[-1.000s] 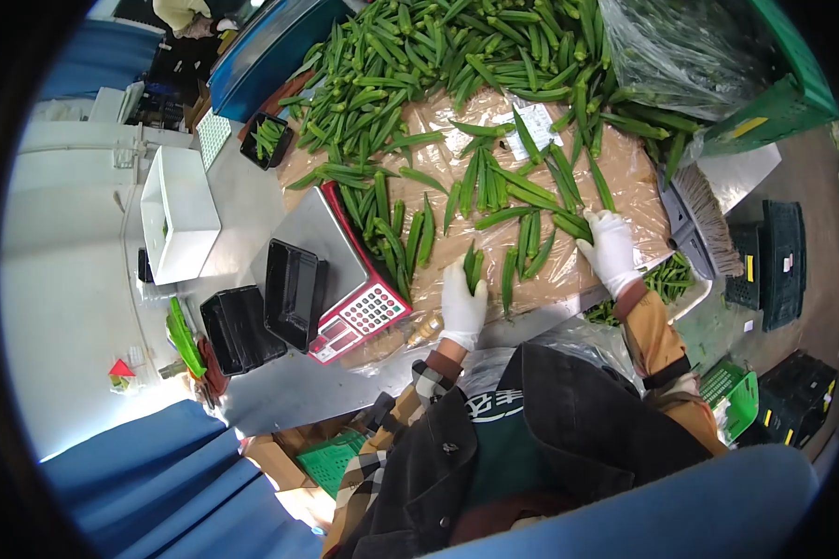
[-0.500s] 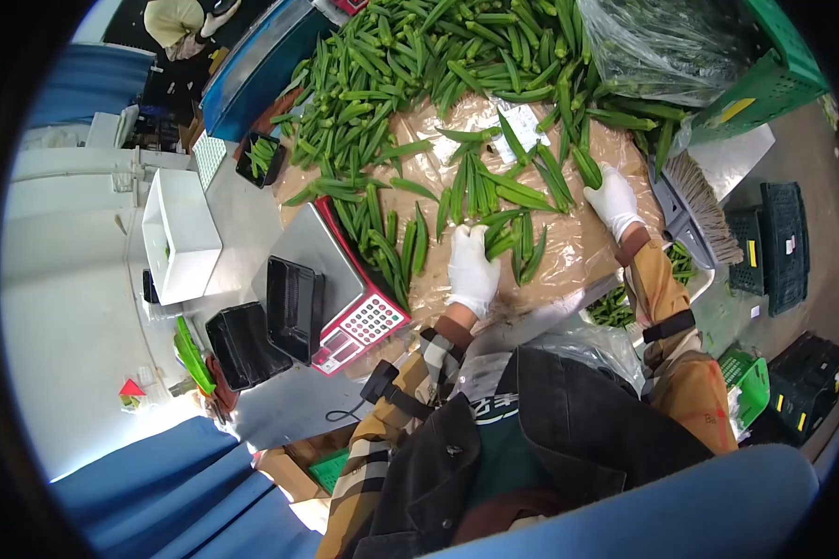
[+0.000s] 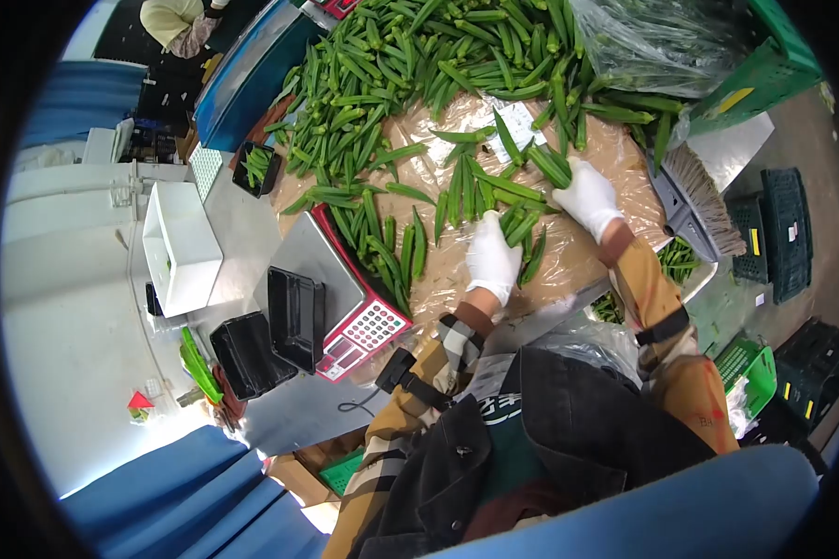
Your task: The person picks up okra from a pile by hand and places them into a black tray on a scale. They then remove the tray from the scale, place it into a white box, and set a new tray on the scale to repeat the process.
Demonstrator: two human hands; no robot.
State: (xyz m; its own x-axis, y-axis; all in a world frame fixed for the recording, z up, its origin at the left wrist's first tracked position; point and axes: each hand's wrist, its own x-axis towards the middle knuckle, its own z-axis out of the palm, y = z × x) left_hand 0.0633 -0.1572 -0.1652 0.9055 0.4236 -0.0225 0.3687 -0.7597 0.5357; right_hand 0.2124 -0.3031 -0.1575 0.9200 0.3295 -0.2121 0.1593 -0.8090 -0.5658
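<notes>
My left hand [image 3: 492, 256], in a white glove, is closed against a few okra pods [image 3: 522, 226] at the near side of a small group. In my right hand [image 3: 589, 200], also white-gloved, are okra pods [image 3: 550, 167] held by their ends, pointing away to the left. Between and beyond the hands, more loose okra [image 3: 471, 191] lies on brown plastic-wrapped cardboard [image 3: 555, 265]. A large okra heap [image 3: 373, 84] covers the far side, and a white paper label [image 3: 520, 129] shows through near the pods.
To the left stands a red-edged scale [image 3: 359, 335] with a black tray [image 3: 295, 317] on it and another black tray [image 3: 250, 354] beside it. A grey brush [image 3: 694, 210] lies at the right edge. Behind it are a green crate [image 3: 764, 84] and plastic-covered okra [image 3: 653, 47].
My right hand has moved left and slightly nearer, bringing okra with it. My left hand has shifted right. The okra heap looks the same.
</notes>
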